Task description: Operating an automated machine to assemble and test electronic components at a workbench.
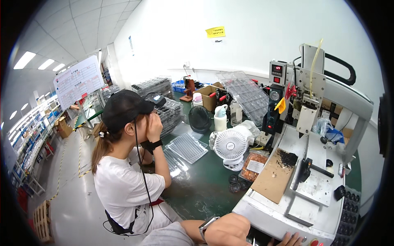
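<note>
My left hand (227, 230), with a watch on its wrist, reaches in at the bottom in front of the bench machine. Its back faces up, and its fingers are bent down out of sight. A small shiny piece shows just beside it, too cut off to name. Only the fingers of my right hand (290, 239) show at the lower edge. They are stretched out and lie on the front edge of the white machine base (262, 209), left of a red button (314, 242). Nothing is visible in them.
A seated co-worker (127, 172) in a black cap holds a hand to the face at left. On the green table (197, 201) are a white fan (230, 145), clear trays (186, 147) and black round parts (234, 187). Cardboard (266, 180) with black scraps lies beside the machine's metal fixture (314, 184).
</note>
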`<state>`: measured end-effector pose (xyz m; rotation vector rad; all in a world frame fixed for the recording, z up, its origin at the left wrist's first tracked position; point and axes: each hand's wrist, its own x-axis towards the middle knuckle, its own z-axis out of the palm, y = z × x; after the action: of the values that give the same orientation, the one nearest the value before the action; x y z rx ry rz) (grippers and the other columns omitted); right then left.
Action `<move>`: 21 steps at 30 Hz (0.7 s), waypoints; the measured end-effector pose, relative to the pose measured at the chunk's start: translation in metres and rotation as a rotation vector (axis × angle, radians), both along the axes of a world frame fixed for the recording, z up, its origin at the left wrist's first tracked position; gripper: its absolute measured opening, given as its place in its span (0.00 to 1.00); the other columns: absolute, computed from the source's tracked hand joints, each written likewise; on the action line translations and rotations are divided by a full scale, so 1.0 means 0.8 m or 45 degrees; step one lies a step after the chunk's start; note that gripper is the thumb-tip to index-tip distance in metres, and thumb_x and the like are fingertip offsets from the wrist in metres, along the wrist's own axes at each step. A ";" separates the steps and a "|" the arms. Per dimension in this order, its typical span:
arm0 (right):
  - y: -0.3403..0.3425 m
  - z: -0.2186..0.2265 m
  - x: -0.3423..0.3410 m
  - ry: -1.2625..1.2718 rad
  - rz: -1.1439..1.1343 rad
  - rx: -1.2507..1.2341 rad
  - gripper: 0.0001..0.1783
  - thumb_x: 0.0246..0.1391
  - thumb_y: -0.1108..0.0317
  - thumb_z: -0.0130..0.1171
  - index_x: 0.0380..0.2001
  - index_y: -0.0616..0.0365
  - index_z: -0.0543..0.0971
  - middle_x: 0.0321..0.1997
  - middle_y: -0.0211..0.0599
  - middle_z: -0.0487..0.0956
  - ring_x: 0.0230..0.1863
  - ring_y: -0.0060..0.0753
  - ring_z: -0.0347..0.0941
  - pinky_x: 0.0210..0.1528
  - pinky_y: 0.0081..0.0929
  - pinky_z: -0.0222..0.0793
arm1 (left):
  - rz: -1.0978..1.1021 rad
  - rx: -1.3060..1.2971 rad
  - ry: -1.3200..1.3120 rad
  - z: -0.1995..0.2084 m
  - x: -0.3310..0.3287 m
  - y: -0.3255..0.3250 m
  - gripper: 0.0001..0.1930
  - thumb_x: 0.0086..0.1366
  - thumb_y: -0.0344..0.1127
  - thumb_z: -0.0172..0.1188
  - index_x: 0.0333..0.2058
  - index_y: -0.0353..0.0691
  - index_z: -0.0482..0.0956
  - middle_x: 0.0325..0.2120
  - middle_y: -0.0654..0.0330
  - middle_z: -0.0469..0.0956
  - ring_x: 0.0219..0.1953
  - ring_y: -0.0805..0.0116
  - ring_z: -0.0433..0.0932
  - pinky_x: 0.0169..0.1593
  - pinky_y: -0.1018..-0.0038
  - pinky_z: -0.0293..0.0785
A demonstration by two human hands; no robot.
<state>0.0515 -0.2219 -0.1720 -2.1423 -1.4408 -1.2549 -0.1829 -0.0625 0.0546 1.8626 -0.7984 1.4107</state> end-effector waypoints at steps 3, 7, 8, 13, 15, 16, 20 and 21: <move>-0.004 -0.010 0.001 -0.010 -0.045 -0.009 0.40 0.38 0.44 0.66 0.56 0.49 0.74 0.64 0.52 0.66 0.63 0.69 0.58 0.61 0.72 0.48 | 0.059 -0.056 -0.003 0.000 0.001 -0.005 0.09 0.61 0.25 0.63 0.39 0.28 0.77 0.20 0.56 0.75 0.16 0.64 0.71 0.17 0.70 0.63; -0.002 -0.013 0.007 -0.148 -0.113 -0.050 0.37 0.43 0.43 0.62 0.56 0.48 0.75 0.64 0.51 0.68 0.63 0.66 0.61 0.63 0.69 0.48 | 0.097 0.028 0.004 0.006 -0.005 -0.007 0.08 0.60 0.24 0.62 0.38 0.28 0.77 0.19 0.57 0.74 0.14 0.64 0.70 0.17 0.69 0.63; -0.004 -0.018 0.010 -0.194 -0.128 -0.038 0.36 0.45 0.43 0.61 0.56 0.48 0.75 0.64 0.51 0.69 0.63 0.65 0.61 0.63 0.68 0.48 | 0.100 0.012 -0.022 0.003 -0.006 -0.007 0.07 0.60 0.23 0.62 0.37 0.28 0.77 0.19 0.57 0.73 0.14 0.64 0.69 0.17 0.69 0.62; 0.005 -0.010 0.015 -0.182 -0.062 0.042 0.36 0.44 0.41 0.62 0.56 0.46 0.75 0.59 0.50 0.72 0.58 0.64 0.64 0.60 0.66 0.50 | 0.113 -0.008 0.028 0.011 -0.007 -0.006 0.06 0.61 0.24 0.61 0.35 0.28 0.76 0.19 0.57 0.73 0.15 0.64 0.70 0.17 0.69 0.62; 0.003 -0.013 0.009 -0.115 -0.056 0.045 0.37 0.43 0.41 0.63 0.56 0.46 0.74 0.59 0.50 0.72 0.58 0.64 0.64 0.59 0.67 0.51 | 0.109 0.027 0.000 0.010 -0.007 -0.008 0.05 0.62 0.25 0.61 0.34 0.28 0.77 0.19 0.57 0.73 0.15 0.64 0.70 0.17 0.69 0.62; 0.001 -0.010 0.008 -0.054 -0.045 0.058 0.38 0.42 0.41 0.63 0.56 0.46 0.74 0.59 0.51 0.72 0.58 0.64 0.64 0.58 0.67 0.51 | 0.117 0.019 -0.001 0.011 -0.007 -0.010 0.05 0.62 0.25 0.61 0.34 0.28 0.77 0.19 0.57 0.73 0.15 0.64 0.70 0.17 0.69 0.62; -0.001 -0.012 0.006 -0.037 -0.067 -0.033 0.39 0.39 0.42 0.65 0.56 0.46 0.73 0.59 0.51 0.71 0.57 0.65 0.63 0.56 0.68 0.52 | 0.096 0.003 -0.031 0.010 -0.006 -0.010 0.05 0.62 0.25 0.60 0.34 0.26 0.77 0.19 0.56 0.74 0.15 0.64 0.70 0.17 0.71 0.63; -0.002 -0.011 0.004 -0.022 -0.064 -0.011 0.40 0.38 0.43 0.65 0.57 0.46 0.72 0.60 0.51 0.70 0.57 0.66 0.63 0.56 0.68 0.52 | 0.108 -0.018 -0.068 0.009 -0.006 -0.011 0.05 0.62 0.25 0.60 0.33 0.26 0.77 0.19 0.56 0.75 0.15 0.64 0.71 0.17 0.71 0.63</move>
<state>0.0547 -0.2239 -0.1809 -2.1915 -1.4100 -1.2896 -0.1878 -0.0714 0.0617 1.8746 -0.7414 1.5199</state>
